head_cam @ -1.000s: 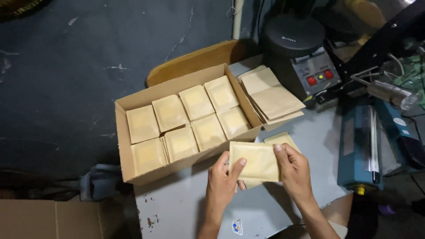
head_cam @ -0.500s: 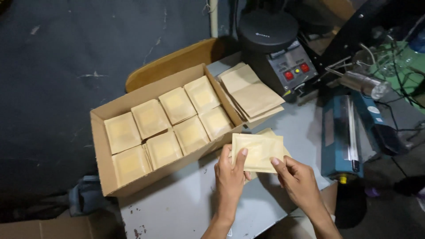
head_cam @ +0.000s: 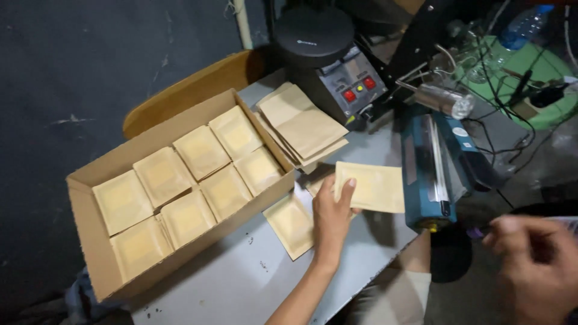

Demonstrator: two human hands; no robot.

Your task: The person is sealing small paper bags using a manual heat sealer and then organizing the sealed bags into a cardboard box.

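Pouch (head_cam: pixel 373 186) in left hand (head_cam: pixel 330 213), right hand (head_cam: pixel 533 262) blurred

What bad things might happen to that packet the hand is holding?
1. Only the left hand grips the packet, by one edge, while the right hand is off to the side. It might slip or sag.
2. The packet sits right beside the blue sealer, so it could catch on it.
3. Another packet lies loose near the table edge, and the arm might knock it off.
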